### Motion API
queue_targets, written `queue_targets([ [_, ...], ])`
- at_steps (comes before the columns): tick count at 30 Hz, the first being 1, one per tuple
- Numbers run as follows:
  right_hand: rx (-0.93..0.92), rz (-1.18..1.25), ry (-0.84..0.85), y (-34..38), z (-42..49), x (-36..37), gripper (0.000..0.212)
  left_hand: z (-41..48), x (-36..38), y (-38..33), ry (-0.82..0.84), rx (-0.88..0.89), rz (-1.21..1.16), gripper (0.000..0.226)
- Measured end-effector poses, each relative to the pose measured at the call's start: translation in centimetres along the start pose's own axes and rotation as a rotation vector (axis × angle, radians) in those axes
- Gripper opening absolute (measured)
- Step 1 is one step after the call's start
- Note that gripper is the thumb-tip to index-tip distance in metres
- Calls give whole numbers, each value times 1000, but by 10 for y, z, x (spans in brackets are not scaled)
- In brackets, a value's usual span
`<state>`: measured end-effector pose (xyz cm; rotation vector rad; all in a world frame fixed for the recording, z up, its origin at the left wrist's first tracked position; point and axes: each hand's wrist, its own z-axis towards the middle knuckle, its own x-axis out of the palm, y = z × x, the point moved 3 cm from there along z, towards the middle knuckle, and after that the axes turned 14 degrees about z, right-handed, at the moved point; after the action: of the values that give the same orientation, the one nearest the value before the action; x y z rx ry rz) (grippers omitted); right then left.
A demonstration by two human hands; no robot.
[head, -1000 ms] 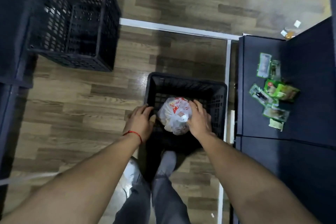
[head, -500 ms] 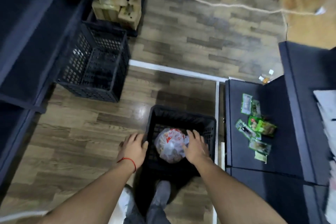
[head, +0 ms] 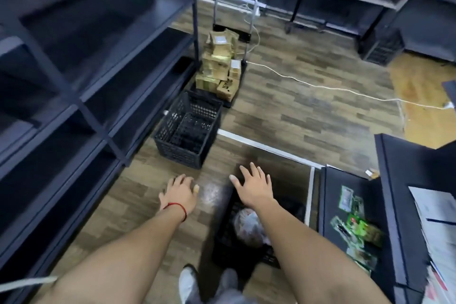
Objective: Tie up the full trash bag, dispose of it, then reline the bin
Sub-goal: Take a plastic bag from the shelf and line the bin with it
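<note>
A black plastic crate (head: 223, 242) serves as the bin, on the wooden floor just ahead of my feet. Inside it lies a full white trash bag with red print (head: 248, 228), partly hidden under my right forearm. My right hand (head: 254, 186) hovers above the crate's far side, fingers spread, holding nothing. Left of the crate, my left hand (head: 180, 194), with a red string on its wrist, hangs over the floor, also spread and empty. Neither hand touches the bag.
A second black crate (head: 188, 131) stands ahead on the left beside dark shelving (head: 74, 96). Behind it is a trolley with cardboard boxes (head: 219, 66). A white cable (head: 320, 85) crosses the floor. A dark counter (head: 350, 217) with green packets (head: 357, 224) is on my right.
Both hands have come off the bag and the crate's rim and now hover, fingers spread. The view has tilted up, showing more of the room ahead.
</note>
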<state>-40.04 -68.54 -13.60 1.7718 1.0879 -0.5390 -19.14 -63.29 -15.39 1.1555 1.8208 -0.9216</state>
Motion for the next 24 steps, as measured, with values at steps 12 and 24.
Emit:
queue_targets([
  [12, -467, -281, 269, 154, -4, 56, 66, -92, -23, 135, -176, -567, -266, 44],
  [24, -1187, -596, 734, 283, -203, 258, 66, -360, 75, 234, -329, -1375, -529, 44],
])
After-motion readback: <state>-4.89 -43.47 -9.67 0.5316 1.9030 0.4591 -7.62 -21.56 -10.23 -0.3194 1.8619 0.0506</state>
